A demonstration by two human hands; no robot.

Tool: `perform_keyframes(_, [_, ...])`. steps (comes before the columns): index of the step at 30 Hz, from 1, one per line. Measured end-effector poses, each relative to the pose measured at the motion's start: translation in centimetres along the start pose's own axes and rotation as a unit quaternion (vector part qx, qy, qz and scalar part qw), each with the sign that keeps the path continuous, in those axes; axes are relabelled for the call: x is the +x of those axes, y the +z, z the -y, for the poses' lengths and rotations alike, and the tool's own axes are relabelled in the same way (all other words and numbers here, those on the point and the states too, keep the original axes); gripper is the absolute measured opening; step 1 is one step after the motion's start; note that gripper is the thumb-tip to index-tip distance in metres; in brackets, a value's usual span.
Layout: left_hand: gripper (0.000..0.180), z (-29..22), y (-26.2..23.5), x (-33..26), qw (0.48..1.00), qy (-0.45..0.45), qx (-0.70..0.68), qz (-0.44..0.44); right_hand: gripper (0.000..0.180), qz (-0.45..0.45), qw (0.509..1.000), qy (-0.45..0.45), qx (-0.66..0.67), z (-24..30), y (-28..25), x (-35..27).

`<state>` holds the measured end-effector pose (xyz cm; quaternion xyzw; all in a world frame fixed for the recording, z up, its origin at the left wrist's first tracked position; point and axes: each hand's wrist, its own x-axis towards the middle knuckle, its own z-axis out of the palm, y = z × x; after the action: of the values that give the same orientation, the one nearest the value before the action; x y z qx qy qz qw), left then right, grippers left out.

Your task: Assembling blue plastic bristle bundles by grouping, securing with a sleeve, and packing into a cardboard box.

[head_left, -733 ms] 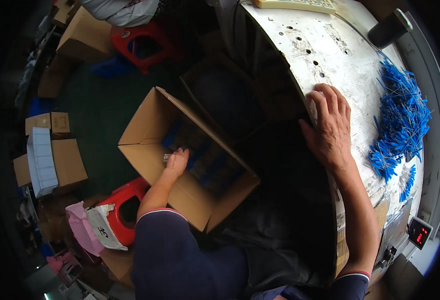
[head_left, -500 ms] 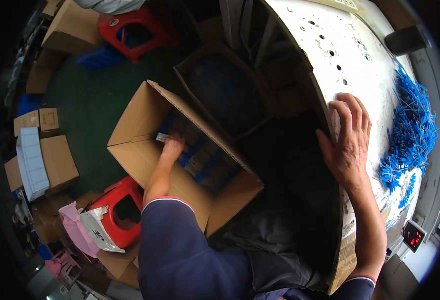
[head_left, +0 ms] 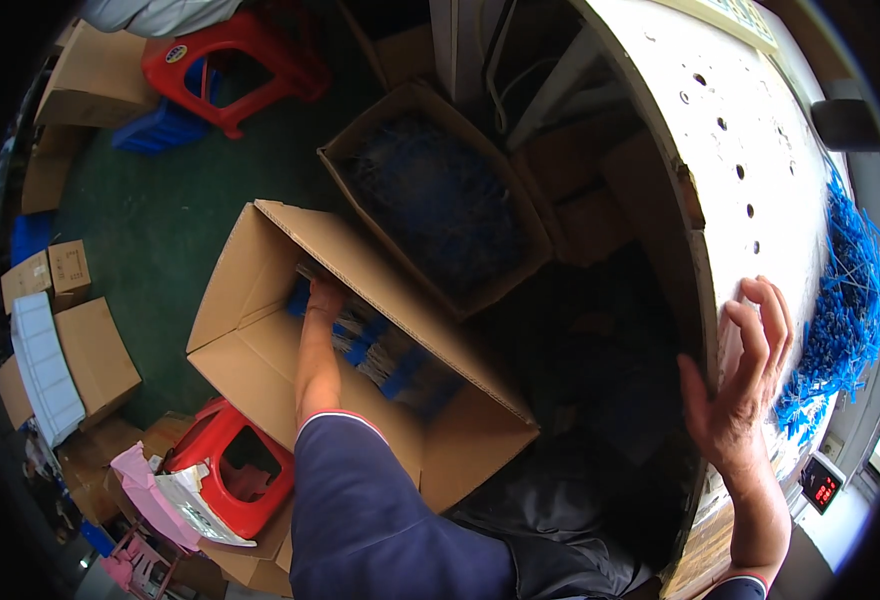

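My left hand [head_left: 326,298] reaches deep into an open cardboard carton [head_left: 250,350], its fingers closed around one end of a bundle of thin strips [head_left: 307,271]. Shadow and the hand hide most of that bundle. Further bundles [head_left: 375,365], pale with blue bands, lie in a row on the carton's bottom. On the edge of the white worktable [head_left: 660,70] rests my right hand [head_left: 745,400], fingers bent, thumb apart, nothing in it. Beyond its fingertips spreads a heap of loose thin blue pieces [head_left: 850,290].
A second carton [head_left: 440,270] holding blue pieces stands behind the first, under the table. Red stools [head_left: 185,75] stand at far left and near left. More cardboard boxes [head_left: 100,350] and a pale blue bin [head_left: 45,370] line the left. A small red-digit display [head_left: 820,482] sits at right.
The whole view has shifted, so the table and right hand appear farther right and lower. Inside the carton, my left hand has moved toward its far left corner with the bundle's end.
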<state>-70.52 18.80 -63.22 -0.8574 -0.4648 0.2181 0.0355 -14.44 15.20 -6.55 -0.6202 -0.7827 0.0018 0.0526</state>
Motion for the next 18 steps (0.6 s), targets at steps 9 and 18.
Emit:
perform_keyframes(9, [0.024, -2.1, 1.7, -0.3, 0.997, -0.032, 0.003, 0.064, 0.083, 0.019, 1.000, -0.013, -0.010, -0.2, 0.6, -0.1])
perform_keyframes(18, [0.046, -5.0, -4.9, -0.9, 0.964, -0.141, -0.204, 0.092, 0.076, -0.006, 1.000, 0.002, -0.012, -0.5, 1.3, -0.7])
